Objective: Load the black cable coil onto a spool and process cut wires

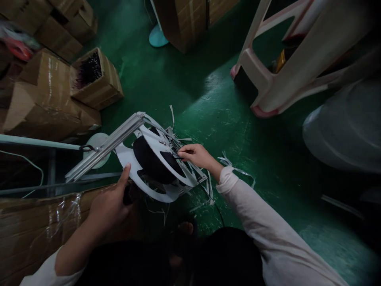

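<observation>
A white plastic reel (157, 167) wound with black tape sits on a metal frame (107, 147) low over the green floor. My left hand (111, 202) grips the reel's near rim, thumb up along the flange and fingers curled under. My right hand (195, 154) reaches over the far flange and pinches a thin dark strand at the reel's hub. Both sleeves are pale.
Cardboard boxes (50, 91) are stacked at the left, one open with dark parts (89, 69). A taped carton (35, 226) lies by my left arm. A tipped plastic chair (285, 67) stands at the upper right. White strip scraps (232, 165) litter the floor.
</observation>
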